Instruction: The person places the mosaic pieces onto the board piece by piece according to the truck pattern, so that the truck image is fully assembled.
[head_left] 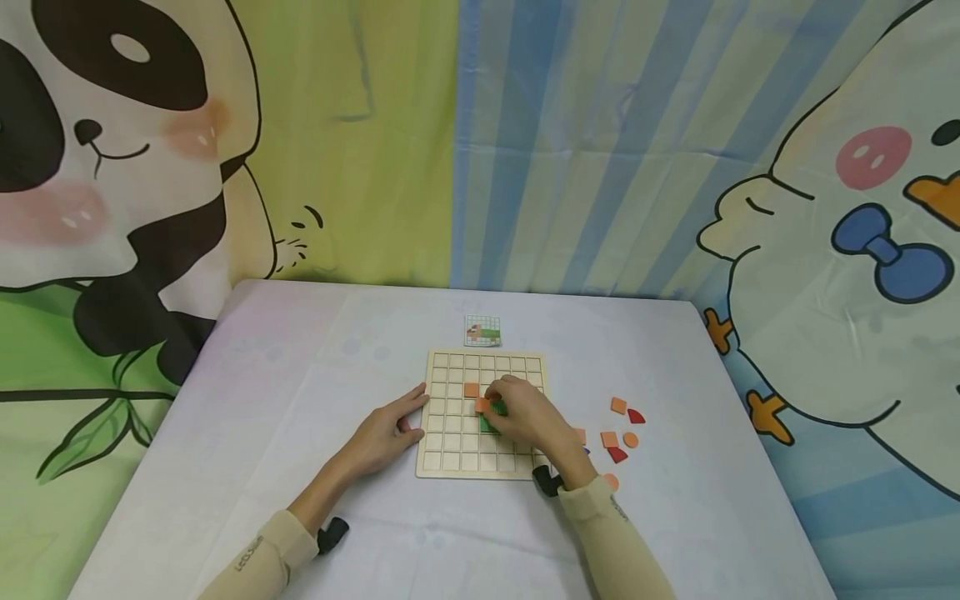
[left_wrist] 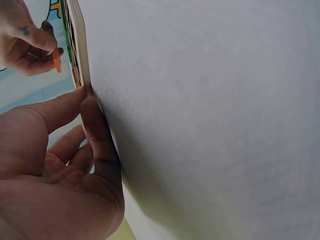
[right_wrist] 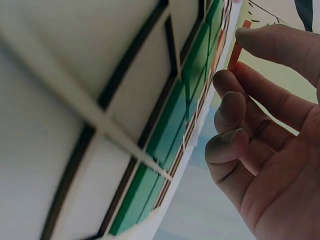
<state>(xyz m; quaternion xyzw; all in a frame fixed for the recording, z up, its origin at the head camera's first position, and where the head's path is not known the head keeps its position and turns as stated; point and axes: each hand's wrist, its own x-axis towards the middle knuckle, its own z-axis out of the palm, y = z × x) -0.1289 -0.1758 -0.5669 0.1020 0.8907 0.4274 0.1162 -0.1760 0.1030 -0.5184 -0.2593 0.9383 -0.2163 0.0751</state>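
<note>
A square wooden grid board (head_left: 450, 458) lies on the table. Green tiles (head_left: 487, 425) and an orange square tile (head_left: 471, 390) sit in its cells; more green tiles (right_wrist: 167, 125) show in the right wrist view. My left hand (head_left: 382, 437) touches the board's left edge with its fingertips and thumb, fingers mostly extended. Over the board's middle, my right hand (head_left: 525, 412) pinches a thin orange tile (right_wrist: 236, 52) between thumb and index finger, its other fingers curled. That tile is held on edge, apart from the board in the right wrist view. My right hand covers some cells.
A small picture card (head_left: 482, 331) lies beyond the board's far edge. Right of the board are loose pieces, among them an orange square (head_left: 618, 405), a red piece (head_left: 636, 416) and an orange disc (head_left: 631, 439). My right forearm partly hides others. Printed curtains hang behind the table.
</note>
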